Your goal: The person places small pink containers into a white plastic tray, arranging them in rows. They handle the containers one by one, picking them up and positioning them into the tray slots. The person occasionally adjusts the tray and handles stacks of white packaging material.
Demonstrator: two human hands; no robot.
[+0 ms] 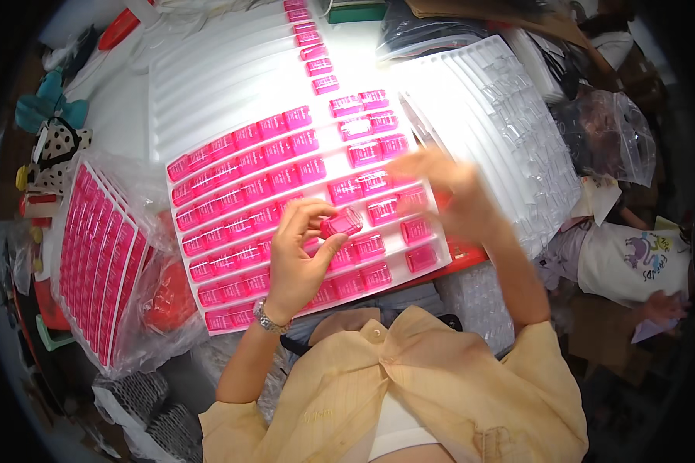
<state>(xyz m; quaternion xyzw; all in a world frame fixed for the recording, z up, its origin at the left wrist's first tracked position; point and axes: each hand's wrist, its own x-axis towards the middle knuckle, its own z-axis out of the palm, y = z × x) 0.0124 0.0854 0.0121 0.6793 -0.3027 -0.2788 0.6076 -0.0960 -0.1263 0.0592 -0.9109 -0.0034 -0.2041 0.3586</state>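
Note:
My left hand [300, 251], with a watch at its wrist, pinches a small glossy pink plastic piece [342, 222] between thumb and fingers. It is held just above a white sheet [327, 163] that carries rows of similar pink pieces [247, 160]. To the right, my right hand [448, 189] hovers over the sheet's right edge, smeared by motion. Whether its fingers hold anything cannot be made out. Gaps of bare white run between the rows, and a single column of pink pieces [313, 52] continues away at the far side.
At the right lies a white panel with rows of clear plastic pieces [517, 131]. A plastic-wrapped stack of pink-filled sheets [100, 262] leans at the left. Clear bags [606, 135] lie at the far right, near a white printed cloth [633, 258]. A ridged white panel [216, 92] lies behind.

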